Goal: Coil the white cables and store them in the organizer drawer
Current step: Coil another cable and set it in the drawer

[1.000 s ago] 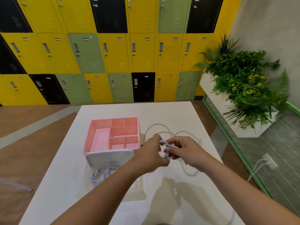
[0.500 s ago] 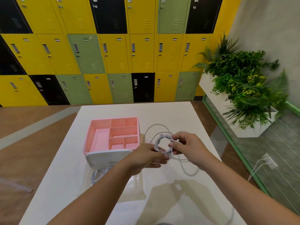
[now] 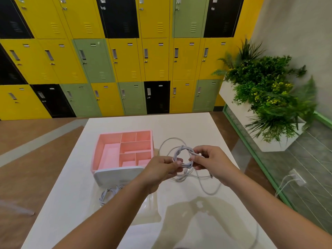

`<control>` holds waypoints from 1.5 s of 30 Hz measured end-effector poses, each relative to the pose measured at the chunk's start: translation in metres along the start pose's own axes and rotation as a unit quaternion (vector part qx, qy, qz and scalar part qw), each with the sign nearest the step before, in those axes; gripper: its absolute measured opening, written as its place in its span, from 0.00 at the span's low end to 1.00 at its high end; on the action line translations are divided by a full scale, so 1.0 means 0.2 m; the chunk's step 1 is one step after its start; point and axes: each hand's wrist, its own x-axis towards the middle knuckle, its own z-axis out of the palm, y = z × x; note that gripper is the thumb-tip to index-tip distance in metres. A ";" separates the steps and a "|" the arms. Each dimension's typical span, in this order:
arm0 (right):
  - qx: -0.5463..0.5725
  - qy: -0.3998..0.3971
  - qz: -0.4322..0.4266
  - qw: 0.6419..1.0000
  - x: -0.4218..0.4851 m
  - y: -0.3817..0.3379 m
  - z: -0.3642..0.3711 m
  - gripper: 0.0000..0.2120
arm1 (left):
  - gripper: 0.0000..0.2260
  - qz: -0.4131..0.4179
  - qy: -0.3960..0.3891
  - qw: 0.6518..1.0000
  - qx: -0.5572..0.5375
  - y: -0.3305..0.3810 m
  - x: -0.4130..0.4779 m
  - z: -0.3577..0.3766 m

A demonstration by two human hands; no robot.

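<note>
1. Two hands, one job: left hand (image 3: pixel 161 168) pinches the lower-left of the coil (image 3: pixel 181 148) btwn thumb & fingertips, fingers curled in, nothing else in it.
2. Right hand (image 3: pixel 212 162) pinches the coil's right side, thumb over fingers. A short white end pokes out by its fingertips; plug or not, too small to tell.
3. Coil = white cable, several turns, roughly round. It is held up off the tabletop (image 3: pixel 179 126) btwn both hands, open ring facing approx toward the camera.
4. Not all wound: loose tail (image 3: pixel 210 192) drops from under the coil and runs along the tabletop to the right & back toward the person in a wide bend. More slack arcs behind the coil.
5. Key relation: organizer (image 3: pixel 96 155) (pink, divided top) sits just left of the hands, white front facing the person. Drawer (image 3: pixel 140 209) looks like a clear tray pulled out below that front, i.e. left of & nearer than the coil. Hard to be sure, it's see-thru. Left hand is the nearer one to it.
6. Second coil (image 3: pixel 107 194), already wound, lies there close against the white front.
7. Judgement: winding step, prob. late. Tail needs taking in before the coil goes left & down. Risk: turns spring open if either pinch lets go.
8. Further out: lockers (image 3: pixel 125 60) behind the tabletop, plants (image 3: pixel 269 96) off to the right.
</note>
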 end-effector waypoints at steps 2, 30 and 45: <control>0.005 0.002 0.002 1.000 0.00 0.01 0.01 0.03 | 0.09 0.018 0.022 0.999 0.030 0.00 0.00 0.01; -0.039 -0.037 0.015 0.998 -0.07 -0.07 0.05 0.05 | 0.08 0.179 0.096 0.959 0.199 -0.01 0.00 -0.02; -0.015 -0.067 0.012 0.998 -0.06 -0.04 0.07 0.08 | 0.09 0.261 0.111 0.851 0.443 0.00 0.01 -0.02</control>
